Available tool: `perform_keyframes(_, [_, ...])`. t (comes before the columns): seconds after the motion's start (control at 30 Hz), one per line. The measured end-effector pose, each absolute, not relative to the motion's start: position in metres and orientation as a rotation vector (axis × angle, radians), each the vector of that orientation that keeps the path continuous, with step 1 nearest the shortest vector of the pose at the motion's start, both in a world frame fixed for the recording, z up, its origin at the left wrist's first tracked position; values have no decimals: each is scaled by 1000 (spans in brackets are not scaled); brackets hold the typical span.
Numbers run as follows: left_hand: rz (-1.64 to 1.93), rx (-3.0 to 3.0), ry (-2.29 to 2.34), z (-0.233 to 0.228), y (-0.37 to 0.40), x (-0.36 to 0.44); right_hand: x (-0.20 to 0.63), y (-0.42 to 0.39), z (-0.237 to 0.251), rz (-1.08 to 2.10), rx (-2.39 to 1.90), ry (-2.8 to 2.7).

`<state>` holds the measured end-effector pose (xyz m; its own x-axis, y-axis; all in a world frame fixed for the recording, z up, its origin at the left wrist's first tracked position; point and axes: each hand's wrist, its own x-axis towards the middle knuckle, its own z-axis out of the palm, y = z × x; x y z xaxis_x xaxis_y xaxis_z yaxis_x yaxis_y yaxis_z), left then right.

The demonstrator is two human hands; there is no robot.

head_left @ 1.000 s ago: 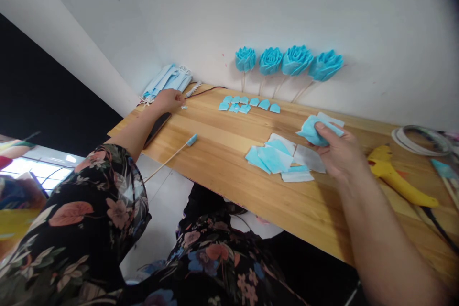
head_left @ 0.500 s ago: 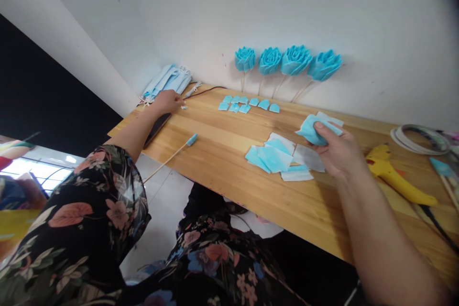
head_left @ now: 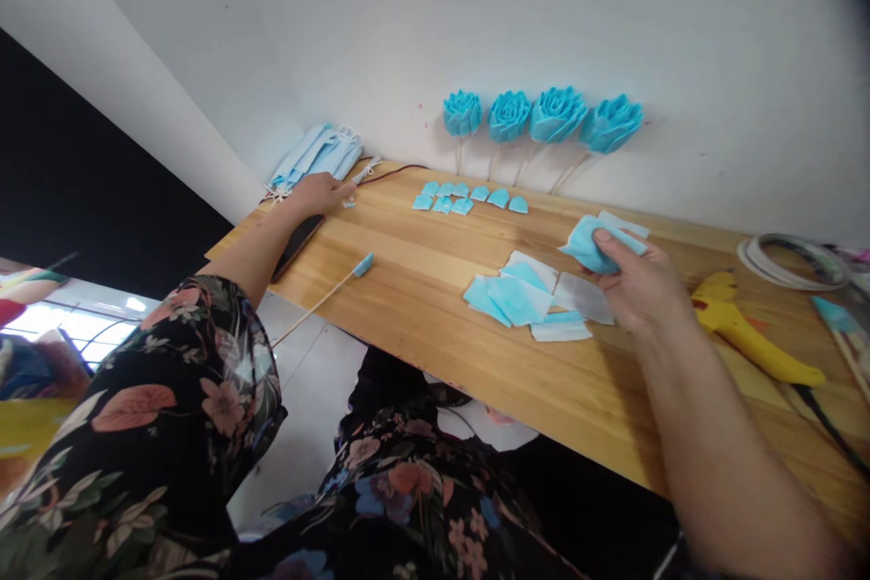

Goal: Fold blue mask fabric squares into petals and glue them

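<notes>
While both hands barely shift | right hand (head_left: 635,285) grasps blue wad (head_left: 590,246), 2 o'clock | left hand (head_left: 318,193) fingertips on scrap (head_left: 349,203), 10 o'clock, grip unclear | counter (head_left: 421,290).

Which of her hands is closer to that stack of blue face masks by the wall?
Left. The left hand rests on the table just in front of the stack of masks; the right hand is far across the table, holding a blue piece.
</notes>
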<state>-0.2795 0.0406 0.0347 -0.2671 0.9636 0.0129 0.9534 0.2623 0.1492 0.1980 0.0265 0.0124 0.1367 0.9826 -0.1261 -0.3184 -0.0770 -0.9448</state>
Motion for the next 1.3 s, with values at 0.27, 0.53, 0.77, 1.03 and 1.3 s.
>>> perform_keyframes(0.27, [282,1863,2486,29,41,-282,197,27,13,1319,-1108,-800])
perform_keyframes(0.53, [317,1757,2553,27,43,-284,197,25,14,1305,-1102,-819])
perform_keyframes(0.77, [153,1836,2472,28,45,-287,196,24,14,1284,-1109,-845])
perform_keyframes(1.03, [162,1915,2485,29,38,-279,196,25,14,1293,-1125,-844])
perform_keyframes(1.3, [307,1818,2503,36,33,-276,196,28,10,1310,-1126,-832])
